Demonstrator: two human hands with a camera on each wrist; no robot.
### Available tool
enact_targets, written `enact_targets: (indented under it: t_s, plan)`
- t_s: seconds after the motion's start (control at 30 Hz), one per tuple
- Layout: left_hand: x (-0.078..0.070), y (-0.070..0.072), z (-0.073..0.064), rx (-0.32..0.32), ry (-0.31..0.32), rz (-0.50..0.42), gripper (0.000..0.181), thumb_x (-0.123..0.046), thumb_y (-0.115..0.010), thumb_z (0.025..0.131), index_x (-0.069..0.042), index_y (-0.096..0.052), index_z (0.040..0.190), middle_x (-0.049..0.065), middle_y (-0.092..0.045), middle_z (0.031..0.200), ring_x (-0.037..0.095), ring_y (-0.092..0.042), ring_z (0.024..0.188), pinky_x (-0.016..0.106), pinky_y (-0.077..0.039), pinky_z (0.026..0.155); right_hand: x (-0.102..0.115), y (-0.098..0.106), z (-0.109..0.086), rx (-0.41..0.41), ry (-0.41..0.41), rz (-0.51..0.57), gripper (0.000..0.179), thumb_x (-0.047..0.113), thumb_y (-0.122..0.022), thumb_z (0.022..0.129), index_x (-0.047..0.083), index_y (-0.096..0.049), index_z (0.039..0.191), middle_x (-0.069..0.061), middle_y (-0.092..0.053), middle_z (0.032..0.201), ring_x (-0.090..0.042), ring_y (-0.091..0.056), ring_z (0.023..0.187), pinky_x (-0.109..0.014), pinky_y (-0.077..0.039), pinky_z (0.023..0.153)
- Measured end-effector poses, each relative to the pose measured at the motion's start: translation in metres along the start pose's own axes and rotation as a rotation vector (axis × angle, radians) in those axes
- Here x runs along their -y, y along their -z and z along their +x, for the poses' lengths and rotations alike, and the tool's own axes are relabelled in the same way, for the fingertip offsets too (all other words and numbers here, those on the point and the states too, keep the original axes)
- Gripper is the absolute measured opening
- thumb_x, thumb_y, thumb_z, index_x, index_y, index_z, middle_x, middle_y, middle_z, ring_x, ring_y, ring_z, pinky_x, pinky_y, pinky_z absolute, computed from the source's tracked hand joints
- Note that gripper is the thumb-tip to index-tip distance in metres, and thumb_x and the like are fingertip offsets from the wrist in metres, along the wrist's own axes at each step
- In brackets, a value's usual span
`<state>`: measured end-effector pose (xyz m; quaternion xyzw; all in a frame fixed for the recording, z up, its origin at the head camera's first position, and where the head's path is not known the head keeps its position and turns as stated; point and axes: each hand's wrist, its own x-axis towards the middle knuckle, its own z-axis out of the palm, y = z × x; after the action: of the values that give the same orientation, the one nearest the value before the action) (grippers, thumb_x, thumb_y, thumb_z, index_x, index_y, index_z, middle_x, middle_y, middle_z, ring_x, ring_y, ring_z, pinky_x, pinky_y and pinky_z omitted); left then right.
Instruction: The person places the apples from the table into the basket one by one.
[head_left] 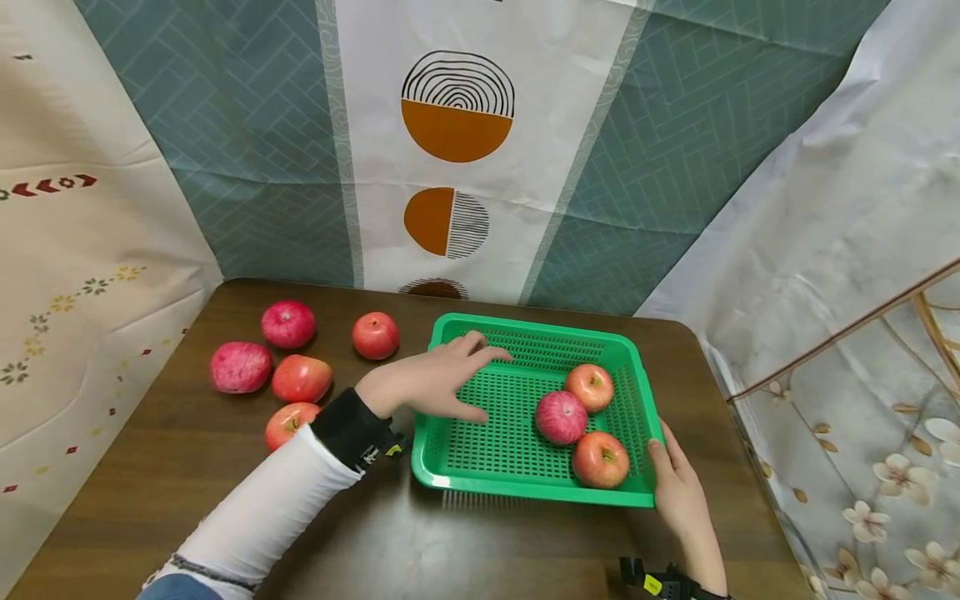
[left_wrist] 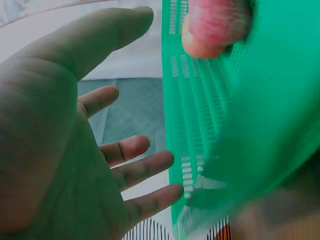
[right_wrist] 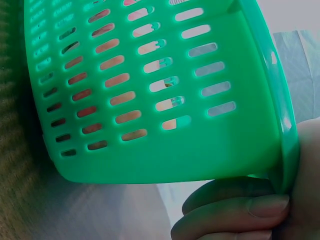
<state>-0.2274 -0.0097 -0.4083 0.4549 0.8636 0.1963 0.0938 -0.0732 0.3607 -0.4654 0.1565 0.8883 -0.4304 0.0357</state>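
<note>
Green rectangular plastic basket with slotted walls (head_left: 525, 493) sits right of centre in the frame, over the dark brown wooden table (head_left: 427, 550). At its lower right corner the right hand (head_left: 681, 487) pinches the rim, thumb on top and fingers curled against the outer side, as the right wrist view also shows; such a grip probably serves to keep the basket steady from one end.

The left hand (head_left: 431, 379) is spread over the basket's left rim, thumb well apart from the fingers and nothing held. Whether a fingertip brushes the wall I cannot tell. Its spread suits the width of a round fruit.

Inside, three fruits gather toward the right: a crimson, pale-streaked round fruit (head_left: 562, 417) between a yellowish-red apple (head_left: 589, 387) above and a similar red apple (head_left: 601, 460) below. Bunched there, they leave the left part of the mesh floor bare beneath the spread hand.

At the left of the frame, two crimson streaked fruits (head_left: 241, 367) and two red-yellow apples (head_left: 302, 379) lie in a loose cluster, the lowest partly hidden by the white sleeve (head_left: 262, 508). A lone red apple (head_left: 376, 336) stands between cluster and basket, within easy reach of the left hand.
</note>
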Motion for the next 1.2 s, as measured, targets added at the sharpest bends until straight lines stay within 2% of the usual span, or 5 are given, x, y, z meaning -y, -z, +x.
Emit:
enact_targets:
  t_s: [0.4,0.67,0.83,0.97,1.2]
  plan:
    - [0.02,0.014,-0.051,-0.187,-0.014,-0.047,0.074,-0.051,-0.07,0.086,-0.034,-0.033,0.148,-0.005,-0.038,0.133,0.014,-0.04,0.119,0.038,-0.047,0.095,0.001,0.0,-0.001,0.01,-0.011,0.024,0.061,0.051,-0.026,0.107,0.027,-0.007,0.16,-0.024,-0.025,0.155,-0.039,-0.034,0.128,-0.066,-0.029,0.103]
    - [0.037,0.014,-0.108,-0.292,0.044,-0.047,0.069,-0.051,-0.07,0.087,-0.027,-0.04,0.145,-0.004,-0.04,0.135,0.014,-0.039,0.122,0.043,-0.048,0.096,0.002,0.0,-0.001,0.014,-0.008,0.02,0.063,0.054,-0.025,0.106,0.027,-0.006,0.16,-0.026,-0.026,0.154,-0.04,-0.037,0.124,-0.065,-0.032,0.098]
    - [0.051,0.007,-0.148,-0.339,0.108,-0.006,0.066,-0.046,-0.076,0.083,-0.029,-0.045,0.14,-0.008,-0.041,0.134,0.009,-0.039,0.12,0.041,-0.05,0.093,0.001,-0.001,0.0,0.019,-0.01,0.019,0.063,0.054,-0.024,0.106,0.027,-0.005,0.16,-0.026,-0.026,0.154,-0.039,-0.038,0.123,-0.064,-0.033,0.098]
    - [0.064,-0.004,-0.179,-0.398,0.124,0.067,0.064,-0.037,-0.081,0.077,-0.022,-0.053,0.133,-0.004,-0.047,0.127,0.009,-0.042,0.116,0.041,-0.048,0.091,0.001,-0.001,-0.001,0.016,-0.008,0.017,0.062,0.053,-0.025,0.106,0.028,-0.007,0.16,-0.025,-0.028,0.154,-0.039,-0.038,0.124,-0.064,-0.033,0.099]
    - [0.078,-0.024,-0.206,-0.48,0.105,0.173,0.059,-0.029,-0.086,0.069,-0.016,-0.062,0.122,0.0,-0.053,0.118,0.019,-0.049,0.104,0.048,-0.043,0.084,0.003,0.0,-0.002,0.013,-0.026,0.009,0.063,0.054,-0.024,0.106,0.028,-0.005,0.16,-0.025,-0.025,0.155,-0.04,-0.037,0.123,-0.065,-0.032,0.098]
